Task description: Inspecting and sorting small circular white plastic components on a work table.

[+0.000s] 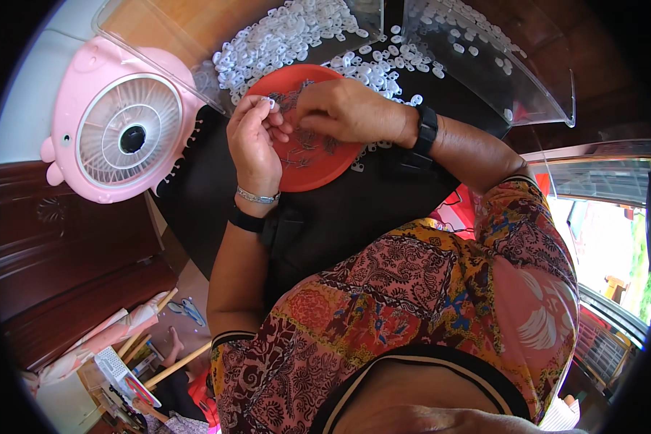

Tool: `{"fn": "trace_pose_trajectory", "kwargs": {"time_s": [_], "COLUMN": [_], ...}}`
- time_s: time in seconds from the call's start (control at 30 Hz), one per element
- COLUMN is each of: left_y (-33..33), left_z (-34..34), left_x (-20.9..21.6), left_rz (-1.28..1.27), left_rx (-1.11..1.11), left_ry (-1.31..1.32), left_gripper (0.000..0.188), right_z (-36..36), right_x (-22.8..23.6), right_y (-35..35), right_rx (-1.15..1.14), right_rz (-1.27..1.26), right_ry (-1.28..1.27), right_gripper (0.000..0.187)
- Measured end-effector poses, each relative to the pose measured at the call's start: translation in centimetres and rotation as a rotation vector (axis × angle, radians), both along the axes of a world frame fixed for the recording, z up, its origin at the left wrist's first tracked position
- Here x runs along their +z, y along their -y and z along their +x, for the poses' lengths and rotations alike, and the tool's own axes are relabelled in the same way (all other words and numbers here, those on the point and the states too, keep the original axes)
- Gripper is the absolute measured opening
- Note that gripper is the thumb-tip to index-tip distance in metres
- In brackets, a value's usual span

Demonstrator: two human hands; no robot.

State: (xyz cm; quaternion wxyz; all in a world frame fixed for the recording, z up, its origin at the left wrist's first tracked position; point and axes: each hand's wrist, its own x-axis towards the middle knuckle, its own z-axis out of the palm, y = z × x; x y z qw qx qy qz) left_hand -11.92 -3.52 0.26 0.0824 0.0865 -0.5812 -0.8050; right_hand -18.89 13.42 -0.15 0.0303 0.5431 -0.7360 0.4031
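Note:
My left hand [254, 148] is closed in a pinch at the left rim of a red plastic dish [324, 179]. Between its thumb and fingertips sits a small white oval plastic piece [271, 103] with a hole. My right hand [354, 110] reaches over the dish from the right, its fingers curled down and pressed together. What those fingertips grip, if anything, is hidden. Small thin grey metal parts [309, 142] lie scattered in the dish under that hand. A heap of similar white plastic pieces [289, 35] lies beyond the dish.
The dish stands on a black tabletop [195, 210]. A clear plastic panel [152, 66] flanks the heap at left, and a clear bin [528, 83] with more white pieces stands at right. A pink fan [132, 137] is at the far left. Another person's leg [172, 349] shows at lower left.

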Motion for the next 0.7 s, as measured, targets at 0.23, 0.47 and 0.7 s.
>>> {"fn": "trace_pose_trajectory", "kwargs": {"time_s": [0.23, 0.47, 0.7], "left_y": [-0.1, -0.9, -0.9], "left_z": [0.0, 0.1, 0.6], "left_x": [0.1, 0.7, 1.0], "left_rz": [-0.030, -0.043, -0.158], "left_rx": [-0.037, -0.018, -0.154], "left_ry": [0.003, -0.038, -0.004], "left_gripper": [0.017, 0.017, 0.018], "right_z": [-1.1, -1.0, -0.6], "right_x": [-0.2, 0.7, 1.5], "right_y": [-0.3, -0.4, -0.4], "right_rx": [0.002, -0.060, -0.056], "right_rz": [-0.004, -0.079, -0.115], "right_ry": [0.464, 0.694, 0.766], "right_gripper": [0.014, 0.016, 0.031]}}
